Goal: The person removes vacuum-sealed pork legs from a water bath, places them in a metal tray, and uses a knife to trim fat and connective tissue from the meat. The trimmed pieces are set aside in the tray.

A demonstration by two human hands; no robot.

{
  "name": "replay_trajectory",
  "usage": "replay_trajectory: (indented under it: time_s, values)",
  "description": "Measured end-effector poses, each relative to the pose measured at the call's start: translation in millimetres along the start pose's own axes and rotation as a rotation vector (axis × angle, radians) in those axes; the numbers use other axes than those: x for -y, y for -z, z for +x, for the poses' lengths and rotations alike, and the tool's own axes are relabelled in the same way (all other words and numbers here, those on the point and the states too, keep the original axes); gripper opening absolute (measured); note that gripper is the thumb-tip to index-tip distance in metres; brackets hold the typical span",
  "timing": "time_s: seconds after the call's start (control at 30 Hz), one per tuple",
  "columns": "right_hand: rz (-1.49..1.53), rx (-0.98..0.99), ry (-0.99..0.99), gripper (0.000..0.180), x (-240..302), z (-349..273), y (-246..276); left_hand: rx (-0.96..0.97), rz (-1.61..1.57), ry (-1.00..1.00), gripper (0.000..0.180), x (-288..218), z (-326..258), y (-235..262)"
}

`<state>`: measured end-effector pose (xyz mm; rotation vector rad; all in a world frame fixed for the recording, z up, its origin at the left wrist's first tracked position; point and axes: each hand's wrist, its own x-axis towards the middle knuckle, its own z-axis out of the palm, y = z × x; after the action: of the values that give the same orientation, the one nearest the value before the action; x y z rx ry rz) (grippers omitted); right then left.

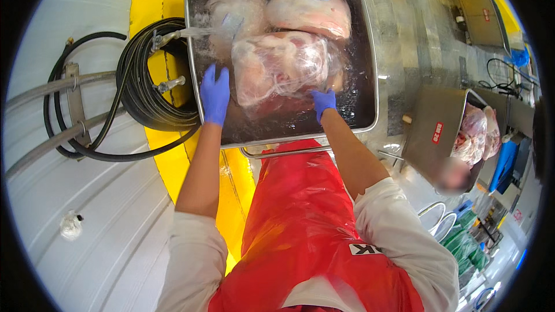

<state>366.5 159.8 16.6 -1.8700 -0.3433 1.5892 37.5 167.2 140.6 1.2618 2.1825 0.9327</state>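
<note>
A steel tub [370, 46] full of water holds three clear bags of pale pink meat. The nearest bag of meat [277, 63] floats in the middle. My left hand [215, 93], in a blue glove, rests flat on the tub's left rim beside that bag. My right hand [323, 101], also gloved in blue, grips the bag's lower right corner at the water's surface. Two more bags [306, 8] lie behind it. Water streams from a tap [167, 37] into the tub's left side.
A coiled black hose [144, 86] hangs on the wall to the left, over grey pipes [52, 86]. I wear a red apron [300, 219]. At right a second steel tub [433, 127] holds more bagged meat, with a person beside it.
</note>
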Motion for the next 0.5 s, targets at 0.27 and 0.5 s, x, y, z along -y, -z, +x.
replay_trajectory:
  time_s: [0.27, 0.5]
  values:
    - [-0.666, -0.100, 0.224, 0.077, 19.7, 52.6, 27.9, 0.359, 0.139, 0.359, 0.075, 66.3, -134.7, -75.3]
    - [-0.763, -0.219, 0.750, 0.057, 95.6, 92.1, -19.6, 0.275, 0.099, 0.364, 0.080, 44.9, -149.1, -89.0]
